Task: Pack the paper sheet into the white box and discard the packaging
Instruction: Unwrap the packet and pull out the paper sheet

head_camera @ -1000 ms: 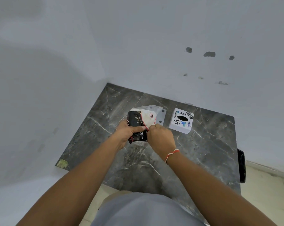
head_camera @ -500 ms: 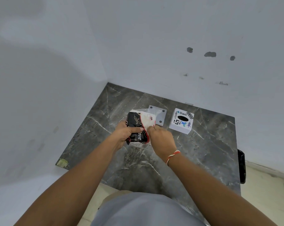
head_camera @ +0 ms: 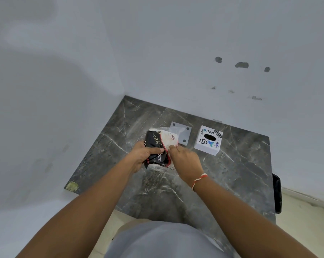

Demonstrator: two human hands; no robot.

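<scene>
My left hand grips a black, red and white plastic packet from its left side, thumb across the black front. My right hand pinches the packet's right edge, where the clear and white part shows. The paper inside the packet is mostly hidden by the wrapper. A white box with stickers and a dark oval slot on top stands to the right of the packet, apart from both hands.
A flat grey square plate with dark corner holes lies between packet and box. All sit on a dark marble tabletop set in a white wall corner. A black object hangs off the table's right edge.
The packet has been folded and pulled nearer me and to the left. This uncovered the grey plate behind it. Both hands kept their hold.
</scene>
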